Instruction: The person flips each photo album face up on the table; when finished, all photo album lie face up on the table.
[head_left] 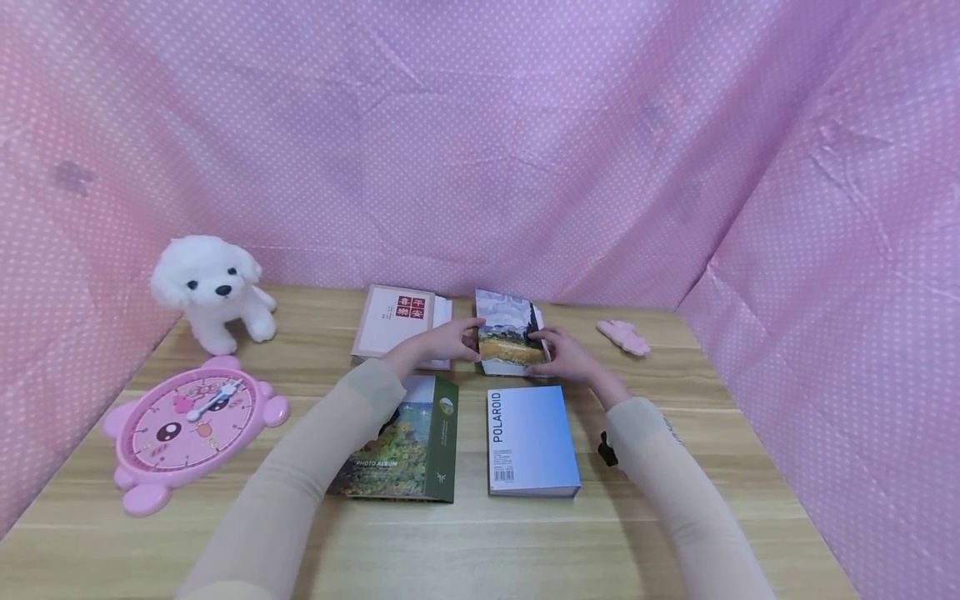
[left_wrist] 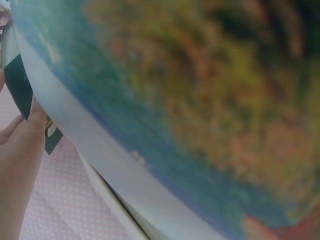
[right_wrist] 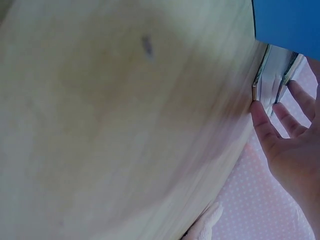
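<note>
At the back, right of the middle, lies a photo album [head_left: 507,337] with a painted landscape on its cover. My left hand [head_left: 454,339] holds its left side, fingers bent at the edge. On the opposite side my right hand [head_left: 564,354] grips the album's edge with thumb and fingers. In the right wrist view, the fingertips of that hand [right_wrist: 295,135] are on the edges of the album [right_wrist: 265,75]. The left wrist view shows the left hand [left_wrist: 22,155] beside a dark green flap; a blurred painted cover blocks most of that view.
Nearer on the table stand a green photo album [head_left: 441,437] under my left forearm and a blue Polaroid album [head_left: 532,442]. A white album [head_left: 386,321] lies left of my left hand. Further left are a plush dog [head_left: 213,292] and pink clock [head_left: 187,421]; a pink object [head_left: 624,337] lies right.
</note>
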